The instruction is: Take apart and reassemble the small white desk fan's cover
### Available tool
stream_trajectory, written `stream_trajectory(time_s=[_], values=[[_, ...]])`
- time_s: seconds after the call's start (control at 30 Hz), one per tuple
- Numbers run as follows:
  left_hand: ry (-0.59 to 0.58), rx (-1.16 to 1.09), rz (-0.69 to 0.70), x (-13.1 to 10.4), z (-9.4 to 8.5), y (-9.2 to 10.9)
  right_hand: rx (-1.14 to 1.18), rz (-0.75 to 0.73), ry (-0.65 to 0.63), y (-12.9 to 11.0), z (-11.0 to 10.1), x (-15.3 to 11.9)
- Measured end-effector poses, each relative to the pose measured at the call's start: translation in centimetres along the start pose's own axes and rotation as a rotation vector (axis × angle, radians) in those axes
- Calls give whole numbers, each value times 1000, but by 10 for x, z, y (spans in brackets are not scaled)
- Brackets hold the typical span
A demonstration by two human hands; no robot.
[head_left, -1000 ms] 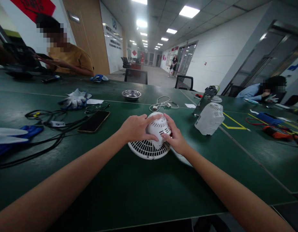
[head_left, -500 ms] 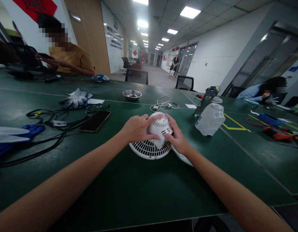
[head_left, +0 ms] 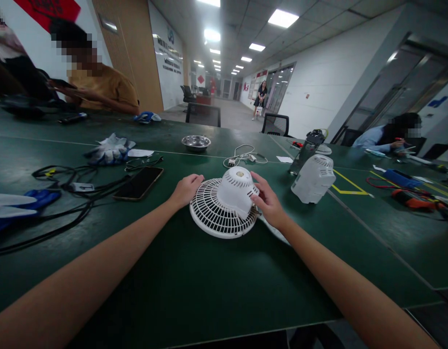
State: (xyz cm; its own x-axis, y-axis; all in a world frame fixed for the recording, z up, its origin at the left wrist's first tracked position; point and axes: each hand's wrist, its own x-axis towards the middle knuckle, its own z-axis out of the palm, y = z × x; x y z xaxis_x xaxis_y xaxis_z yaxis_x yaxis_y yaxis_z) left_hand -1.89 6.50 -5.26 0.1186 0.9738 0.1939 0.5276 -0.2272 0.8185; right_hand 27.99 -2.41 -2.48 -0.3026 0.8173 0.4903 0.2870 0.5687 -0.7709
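A white fan head lies face down on the green table in front of me, its round slatted grille under a white motor housing. My left hand is closed at the grille's left edge, with its fingertips partly hidden. My right hand grips the right side of the motor housing, fingers behind and thumb in front. A flat pale piece lies partly hidden under my right wrist.
To the right stand a white plastic housing and a dark clear bottle. A metal bowl and white cable lie beyond the fan. On the left are a phone, black cables and gloves. Other people sit around.
My left hand has moved off the motor housing, left to the grille's edge. My right hand stays on the housing, whose top now shows.
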Motion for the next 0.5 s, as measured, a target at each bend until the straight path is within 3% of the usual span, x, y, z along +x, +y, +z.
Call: stream_trajectory(time_s=[0.5], values=[[-69,-51,34,-10,-1,7,-35,80,-29,1,-4,-2]])
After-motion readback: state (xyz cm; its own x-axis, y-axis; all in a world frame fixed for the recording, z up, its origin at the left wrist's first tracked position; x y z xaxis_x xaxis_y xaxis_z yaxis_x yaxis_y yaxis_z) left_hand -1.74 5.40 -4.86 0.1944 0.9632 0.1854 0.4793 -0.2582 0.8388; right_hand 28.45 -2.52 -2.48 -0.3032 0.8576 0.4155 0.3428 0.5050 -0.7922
